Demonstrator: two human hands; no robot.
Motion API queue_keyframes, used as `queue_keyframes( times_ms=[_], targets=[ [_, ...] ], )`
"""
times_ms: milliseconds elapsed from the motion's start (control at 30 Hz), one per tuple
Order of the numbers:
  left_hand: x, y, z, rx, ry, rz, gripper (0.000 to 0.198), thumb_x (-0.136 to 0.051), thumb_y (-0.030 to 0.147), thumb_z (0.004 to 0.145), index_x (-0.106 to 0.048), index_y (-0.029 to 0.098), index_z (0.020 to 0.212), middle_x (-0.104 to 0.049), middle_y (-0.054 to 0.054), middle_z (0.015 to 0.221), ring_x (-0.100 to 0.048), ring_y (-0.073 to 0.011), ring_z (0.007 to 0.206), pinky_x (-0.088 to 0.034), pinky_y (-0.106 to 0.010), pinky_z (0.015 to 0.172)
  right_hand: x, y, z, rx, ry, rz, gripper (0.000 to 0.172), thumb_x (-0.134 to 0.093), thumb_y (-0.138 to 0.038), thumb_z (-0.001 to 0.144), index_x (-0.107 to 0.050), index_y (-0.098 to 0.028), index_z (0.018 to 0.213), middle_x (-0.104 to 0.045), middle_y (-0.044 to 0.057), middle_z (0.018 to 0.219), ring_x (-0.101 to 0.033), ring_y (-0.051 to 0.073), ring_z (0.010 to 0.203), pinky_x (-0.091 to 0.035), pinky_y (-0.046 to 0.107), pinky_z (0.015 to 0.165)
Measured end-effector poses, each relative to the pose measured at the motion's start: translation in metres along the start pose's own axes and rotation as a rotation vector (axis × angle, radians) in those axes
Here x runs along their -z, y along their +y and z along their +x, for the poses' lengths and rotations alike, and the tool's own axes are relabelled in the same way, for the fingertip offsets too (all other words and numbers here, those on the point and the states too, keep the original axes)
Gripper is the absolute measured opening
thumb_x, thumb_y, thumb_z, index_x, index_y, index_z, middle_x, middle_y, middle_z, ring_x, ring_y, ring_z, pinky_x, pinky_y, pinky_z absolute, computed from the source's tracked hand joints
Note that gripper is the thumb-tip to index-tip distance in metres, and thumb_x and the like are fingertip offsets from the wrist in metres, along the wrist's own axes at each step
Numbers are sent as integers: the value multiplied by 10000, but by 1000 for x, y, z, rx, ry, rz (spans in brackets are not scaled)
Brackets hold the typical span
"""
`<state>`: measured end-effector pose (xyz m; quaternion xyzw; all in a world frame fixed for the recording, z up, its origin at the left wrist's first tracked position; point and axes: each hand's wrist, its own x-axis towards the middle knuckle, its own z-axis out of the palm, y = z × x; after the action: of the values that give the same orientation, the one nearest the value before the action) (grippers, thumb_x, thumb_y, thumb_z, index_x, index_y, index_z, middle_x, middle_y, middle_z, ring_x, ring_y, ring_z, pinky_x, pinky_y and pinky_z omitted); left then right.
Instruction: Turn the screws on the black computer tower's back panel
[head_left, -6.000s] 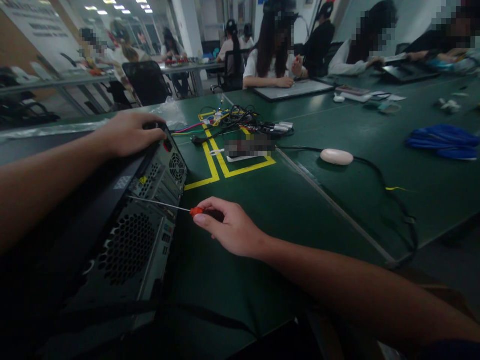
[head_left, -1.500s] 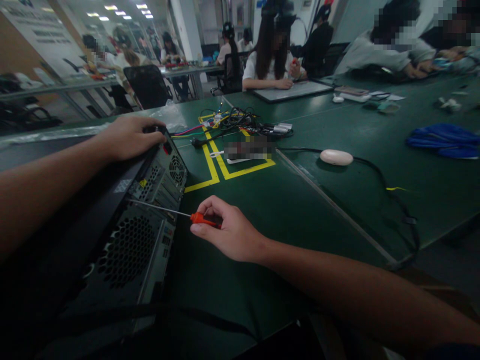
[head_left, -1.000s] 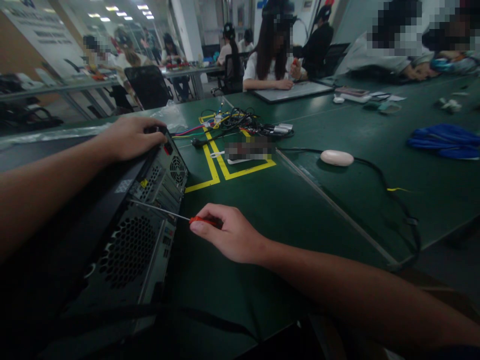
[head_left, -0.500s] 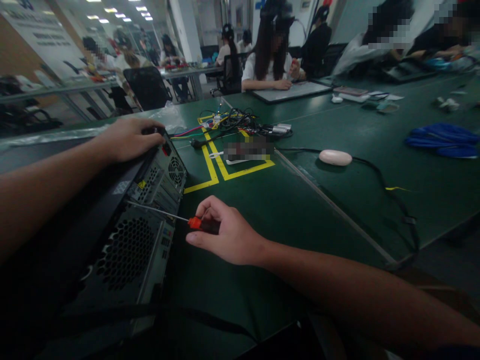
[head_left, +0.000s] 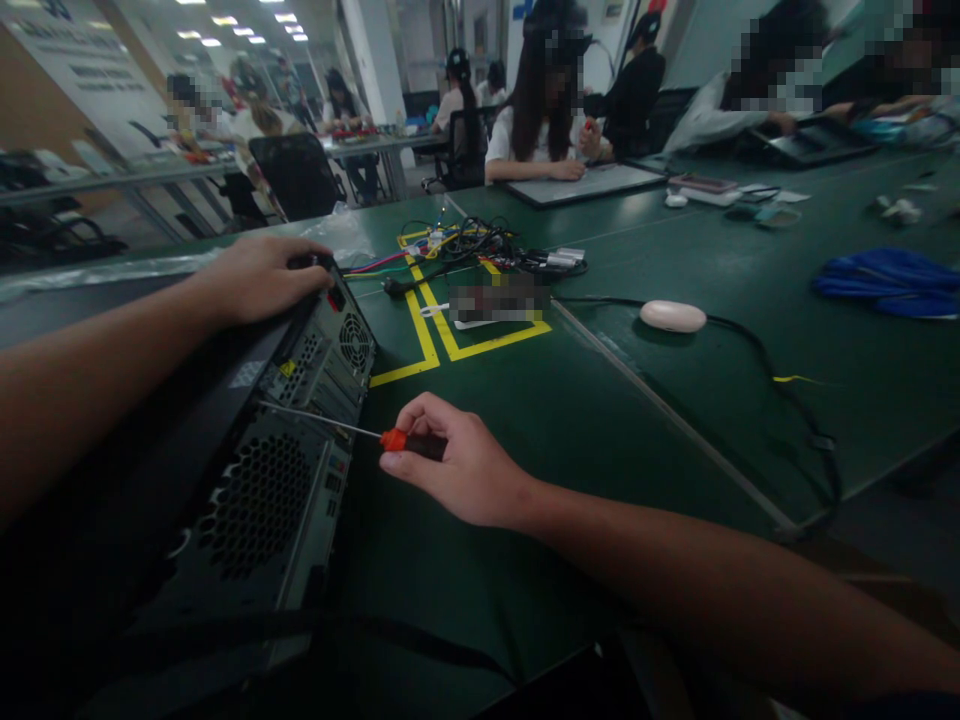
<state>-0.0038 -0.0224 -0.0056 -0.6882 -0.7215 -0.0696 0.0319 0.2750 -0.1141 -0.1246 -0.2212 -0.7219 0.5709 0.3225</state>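
Note:
A black computer case (head_left: 142, 400) lies on the green table (head_left: 630, 420) at left, its metal back panel with vents and ports facing right. My left hand (head_left: 259, 275) presses on the top at the far rear corner, fingers curled over the edge; their tips are partly hidden. In my right hand (head_left: 465, 455) is a screwdriver (head_left: 394, 440) with a red and black handle, held between thumb and fingers. Its long thin shaft points left, and the tip meets the panel near the case's upper edge. Any screw there is too small to make out.
Beyond the case lie tangled cables (head_left: 480, 240) and yellow tape lines (head_left: 431, 340). A pale oval object (head_left: 673, 316) sits on a black cable at right, with a blue bundle (head_left: 885, 283) farther off. Several people work at tables behind.
The fingers of my right hand have shifted slightly around the screwdriver handle, showing more of its black part. The left hand and the case stay in place.

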Motion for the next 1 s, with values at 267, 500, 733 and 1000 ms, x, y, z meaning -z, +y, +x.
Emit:
queue_keyframes(
  times_ms=[267,500,733,1000],
  targets=[
    [0,-1,0,-15,4,-11,758,-394,615,820,-618,131,1359,-631,-155,1373,-571,-345,1250,-397,-487,1103,0,-1,1,-11,6,-19,219,-705,-345,888,-562,-208,981,-635,-2,894,-581,144,780,-476,300,745],
    [0,0,-1,-32,5,-12,754,-394,597,827,-609,116,1365,-629,-169,1369,-566,-341,1257,-398,-487,1105,1,-2,1,5,5,-8,216,-705,-334,888,-562,-202,981,-634,-4,893,-581,139,774,-475,300,741],
    [1,2,-1,12,-5,-9,746,-409,606,819,-607,148,1373,-626,-151,1381,-572,-343,1250,-413,-484,1089,0,0,1,-3,5,-1,222,-711,-342,885,-564,-208,986,-641,-2,904,-591,148,795,-480,305,755],
    [1,4,-3,34,1,-21,773,-404,629,799,-619,153,1369,-626,-143,1381,-573,-347,1249,-404,-488,1099,1,-2,0,-19,-3,1,224,-710,-343,885,-560,-208,983,-645,-1,904,-587,144,779,-481,303,748]
  ],
)
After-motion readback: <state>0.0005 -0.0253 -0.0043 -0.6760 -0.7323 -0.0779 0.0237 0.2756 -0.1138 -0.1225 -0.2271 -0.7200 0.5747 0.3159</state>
